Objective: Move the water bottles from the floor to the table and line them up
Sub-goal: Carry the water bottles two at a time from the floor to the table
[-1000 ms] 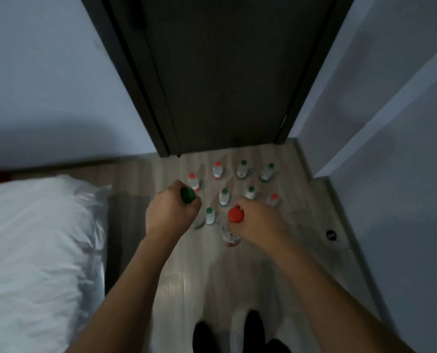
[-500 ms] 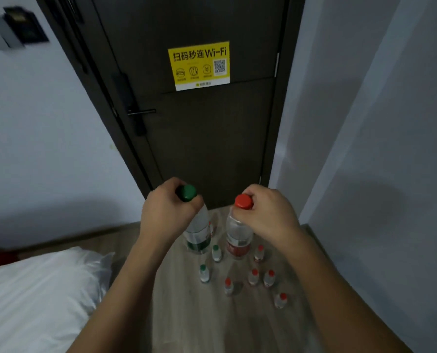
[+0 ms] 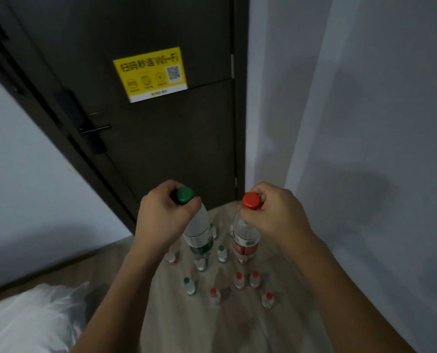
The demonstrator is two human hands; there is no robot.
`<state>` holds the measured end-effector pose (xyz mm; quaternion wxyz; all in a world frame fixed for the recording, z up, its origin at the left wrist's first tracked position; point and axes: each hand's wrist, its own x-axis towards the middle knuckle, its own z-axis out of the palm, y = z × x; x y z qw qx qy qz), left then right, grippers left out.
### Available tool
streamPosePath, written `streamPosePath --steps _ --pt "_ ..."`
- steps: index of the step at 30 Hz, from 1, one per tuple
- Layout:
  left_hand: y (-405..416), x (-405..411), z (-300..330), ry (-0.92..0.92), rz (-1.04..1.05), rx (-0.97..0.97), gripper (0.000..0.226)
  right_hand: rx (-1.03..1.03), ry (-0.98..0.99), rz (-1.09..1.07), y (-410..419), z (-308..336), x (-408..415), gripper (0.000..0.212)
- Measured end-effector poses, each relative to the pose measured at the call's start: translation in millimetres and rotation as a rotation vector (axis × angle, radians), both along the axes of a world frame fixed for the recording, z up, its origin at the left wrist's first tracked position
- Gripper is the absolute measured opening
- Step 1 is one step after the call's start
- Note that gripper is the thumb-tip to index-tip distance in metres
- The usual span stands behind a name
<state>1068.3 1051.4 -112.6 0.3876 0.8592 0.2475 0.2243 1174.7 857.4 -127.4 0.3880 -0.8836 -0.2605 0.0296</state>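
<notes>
Hanging upright with caps up, two clear plastic bottles are held above the floor [image 3: 176, 324]: the left hand [image 3: 161, 220] curls round the green-capped bottle [image 3: 198, 233], the right hand [image 3: 276, 217] pinches the red-capped bottle [image 3: 245, 240]. Small round-capped bottles [image 3: 237, 281] stand below on pale wood.

Left hand [image 3: 165, 220] grips one bottle [image 3: 198, 231] at neck, right hand [image 3: 273, 215] grips other bottle [image 3: 245, 238], side by side, both hanging above floor [image 3: 199, 327]. Rest of bottles [image 3: 237, 284] standing on floor below, in front of door [image 3: 161, 149]. Sign [image 3: 150, 73] on door. Bedding [image 3: 29, 319] at lower left, wall [image 3: 377, 149] on right.
</notes>
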Motion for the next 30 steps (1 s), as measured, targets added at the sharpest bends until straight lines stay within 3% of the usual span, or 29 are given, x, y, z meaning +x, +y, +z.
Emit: streamPosePath --steps 16,30 --pt "-84.0 98.6 11.3 -0.079 -0.602 0.010 0.014 -0.031 -0.001 -0.666 -108.6 15.2 -16.3 0.016" --pt "-278.6 54.2 2.9 -0.102 -1.070 -0.103 0.018 -0.054 -0.037 -1.183 -269.9 29.9 -182.7 0.021"
